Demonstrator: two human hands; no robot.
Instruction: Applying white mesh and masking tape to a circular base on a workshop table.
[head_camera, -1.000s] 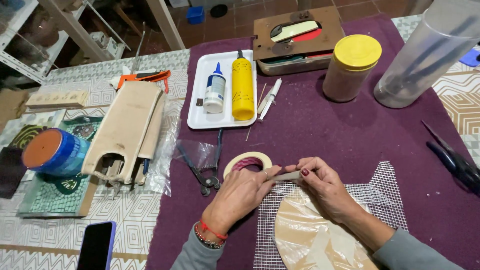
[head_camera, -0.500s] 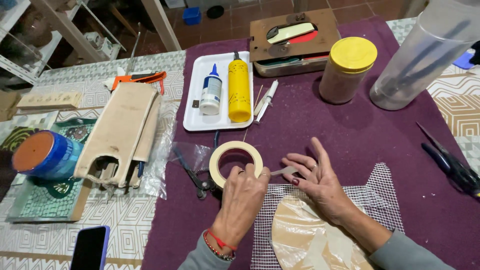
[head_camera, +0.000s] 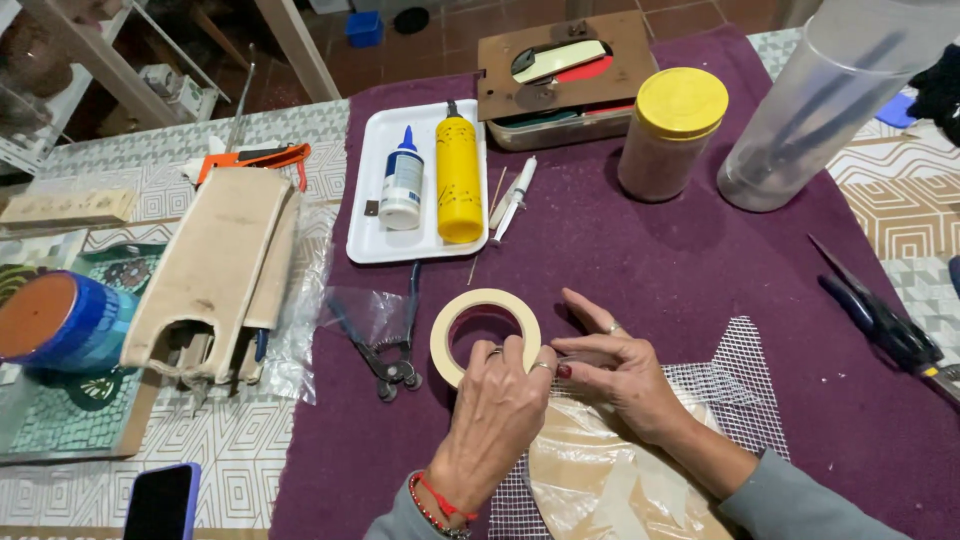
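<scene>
Left hand (head_camera: 497, 405) gripping roll of masking tape (head_camera: 485, 335), tilted on edge near the front edge of the purple cloth (head_camera: 650, 250). Right hand (head_camera: 620, 372) just beside, fingers pinching the tape's end, strip running rightward over white mesh (head_camera: 740, 385).

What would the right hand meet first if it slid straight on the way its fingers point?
Probably the roll of masking tape: the right hand points left along the purple cloth, fingertips near the left hand holding it.

masking tape roll (head_camera: 485, 335): matt paper | tablecloth (head_camera: 640, 260): purple matt cloth | tray (head_camera: 372, 240): glossy white plastic | pliers (head_camera: 385, 350): dark metal
</scene>
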